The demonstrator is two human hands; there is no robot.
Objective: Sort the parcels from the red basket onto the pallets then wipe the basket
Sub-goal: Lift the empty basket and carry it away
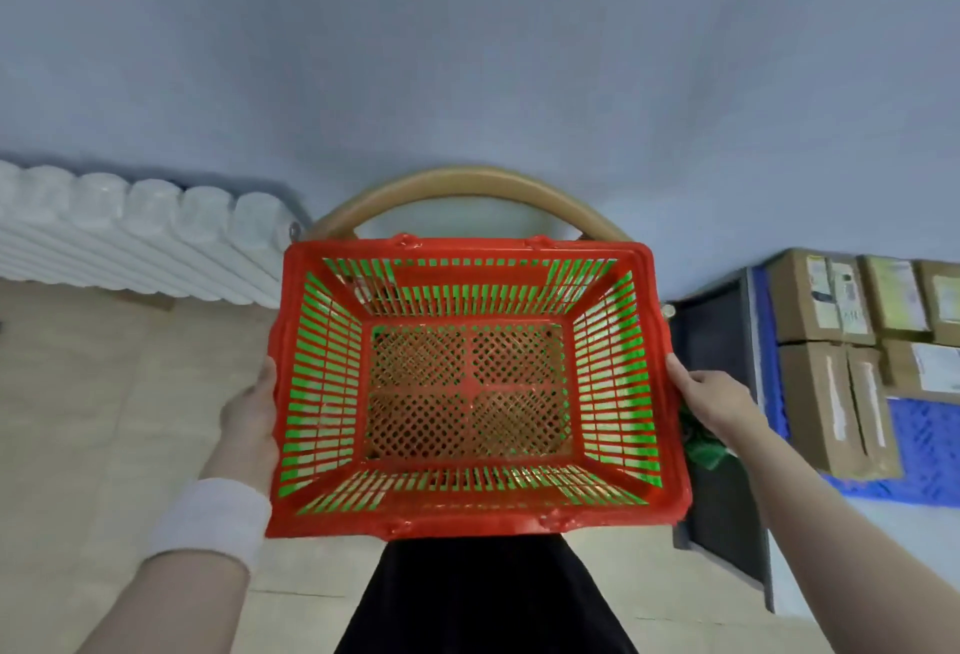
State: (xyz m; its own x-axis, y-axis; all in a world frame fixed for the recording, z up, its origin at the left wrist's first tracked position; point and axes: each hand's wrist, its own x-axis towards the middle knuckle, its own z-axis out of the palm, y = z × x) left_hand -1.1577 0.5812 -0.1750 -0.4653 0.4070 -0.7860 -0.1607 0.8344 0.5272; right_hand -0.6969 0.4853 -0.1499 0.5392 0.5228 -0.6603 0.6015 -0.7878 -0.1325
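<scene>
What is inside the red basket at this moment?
Nothing: the red basket is empty down to its bare mesh floor. The left hand and right hand hold its sides; whatever lies below the floor is unclear.

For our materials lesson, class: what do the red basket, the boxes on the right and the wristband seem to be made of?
The red basket: moulded plastic, slightly glossy; thin slats and a lattice floor show it. The boxes: brown cardboard, matt, with taped seams and paper labels. The wristband: soft white fabric, probably terry; its surface looks matt, but the weave is blurred.
</scene>
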